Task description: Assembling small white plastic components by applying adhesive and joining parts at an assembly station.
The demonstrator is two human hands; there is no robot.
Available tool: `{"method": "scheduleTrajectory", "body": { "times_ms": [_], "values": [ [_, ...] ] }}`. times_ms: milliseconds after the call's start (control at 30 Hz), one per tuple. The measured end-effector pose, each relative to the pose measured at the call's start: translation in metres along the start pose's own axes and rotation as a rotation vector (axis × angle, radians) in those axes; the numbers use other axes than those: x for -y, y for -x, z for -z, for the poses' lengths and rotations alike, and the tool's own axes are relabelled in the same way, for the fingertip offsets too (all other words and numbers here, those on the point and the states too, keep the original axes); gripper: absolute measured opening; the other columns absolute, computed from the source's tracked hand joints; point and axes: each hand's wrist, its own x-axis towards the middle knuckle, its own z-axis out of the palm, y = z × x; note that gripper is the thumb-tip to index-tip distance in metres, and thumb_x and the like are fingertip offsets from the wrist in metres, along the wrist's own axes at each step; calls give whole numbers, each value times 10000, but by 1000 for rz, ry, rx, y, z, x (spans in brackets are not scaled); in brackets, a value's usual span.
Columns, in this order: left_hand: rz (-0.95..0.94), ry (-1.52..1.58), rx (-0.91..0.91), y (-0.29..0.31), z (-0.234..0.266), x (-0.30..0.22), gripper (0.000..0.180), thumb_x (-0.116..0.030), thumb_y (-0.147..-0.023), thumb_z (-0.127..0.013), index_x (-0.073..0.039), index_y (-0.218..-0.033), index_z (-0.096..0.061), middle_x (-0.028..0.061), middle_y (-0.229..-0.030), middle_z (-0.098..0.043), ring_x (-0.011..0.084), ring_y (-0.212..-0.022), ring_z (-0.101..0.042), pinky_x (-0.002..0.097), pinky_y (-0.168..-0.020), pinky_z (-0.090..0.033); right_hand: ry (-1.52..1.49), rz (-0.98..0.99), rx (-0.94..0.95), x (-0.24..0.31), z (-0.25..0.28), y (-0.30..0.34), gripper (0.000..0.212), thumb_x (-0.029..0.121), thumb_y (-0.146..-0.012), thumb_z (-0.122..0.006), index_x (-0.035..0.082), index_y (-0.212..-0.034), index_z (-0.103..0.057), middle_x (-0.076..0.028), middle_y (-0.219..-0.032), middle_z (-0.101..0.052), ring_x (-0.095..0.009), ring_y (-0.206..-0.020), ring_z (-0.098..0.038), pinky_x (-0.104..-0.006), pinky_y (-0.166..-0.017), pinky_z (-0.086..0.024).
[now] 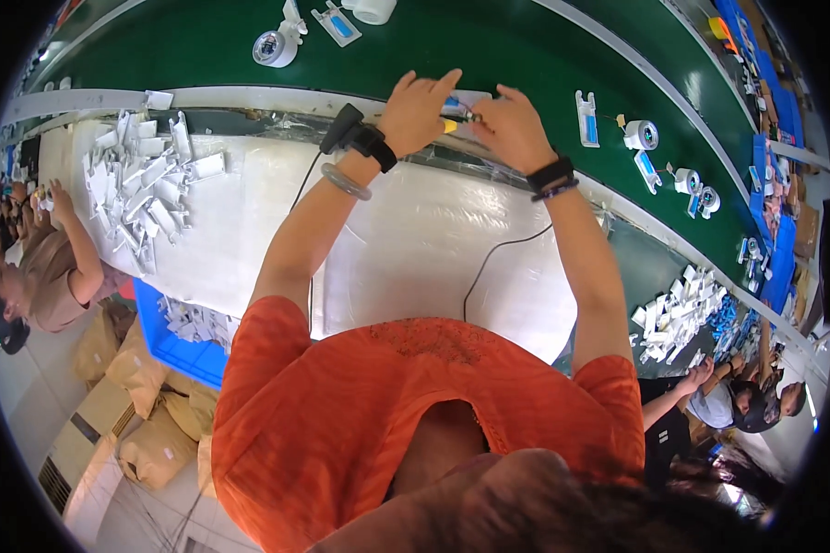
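Small flat white plastic part (pixel 468 100) with a blue and yellow piece, at the green conveyor belt's (pixel 489 46) near edge, beyond the white-covered counter (pixel 415 240), left hand (pixel 417 111) and right hand (pixel 510 127) both in closed grip on it

Can't really make out the small part (pixel 459 115) pinched between the left hand (pixel 417 112) and right hand (pixel 510 129): the fingers cover most of it, only a bit of yellow and blue shows. The white plastic pieces (pixel 143 180) heaped on the table (pixel 415 240) are too small to tell apart, same for the second pile (pixel 678 309) off to the right. The blue bin (pixel 180 346) is half hidden under the table edge. The round white gadgets (pixel 641 135) on the green belt (pixel 489 46) are blurry near the rim.
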Motion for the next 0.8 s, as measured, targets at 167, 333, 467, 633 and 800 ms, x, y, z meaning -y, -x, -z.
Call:
{"method": "scheduleTrajectory", "body": {
  "times_ms": [167,333,467,633,800],
  "values": [
    [120,381,256,30,1,-30,495,-193,-776,-715,-36,-1218,-557,166,-1057,-649,354,-980,-608,441,-867,-467,-150,-150,41,56,29,55,155,178,-800,-688,72,-900,-635,-75,-732,-661,-293,-732,-642,-398,-754,-524],
    [288,692,199,73,26,-81,335,-189,-790,-689,-6,-1042,-565,217,-908,-622,407,-852,-578,429,-760,-474,-849,-370,14,101,30,124,206,118,-848,-712,18,-1016,-647,-62,-785,-641,-128,-645,-586,-250,-625,-461],
    [382,911,275,106,48,-121,315,-87,-813,-623,14,-1096,-528,181,-915,-643,248,-681,-639,348,-641,-511,-786,-430,-107,135,37,154,123,62,-864,-686,12,-975,-669,-64,-798,-649,-127,-644,-618,-244,-584,-468],
    [557,1260,210,124,65,-166,395,7,-830,-557,7,-1210,-451,103,-971,-639,161,-665,-632,308,-599,-540,-217,-317,-395,159,37,171,141,33,-847,-695,20,-986,-674,-91,-819,-661,-141,-679,-651,-262,-580,-493],
    [431,1667,353,132,76,-187,360,-139,-950,-485,-28,-1289,-438,106,-1035,-613,183,-691,-626,320,-649,-543,-351,-391,-642,182,48,175,157,-13,-840,-687,23,-992,-671,-117,-875,-680,-182,-720,-676,-269,-634,-519]
  ]
}}
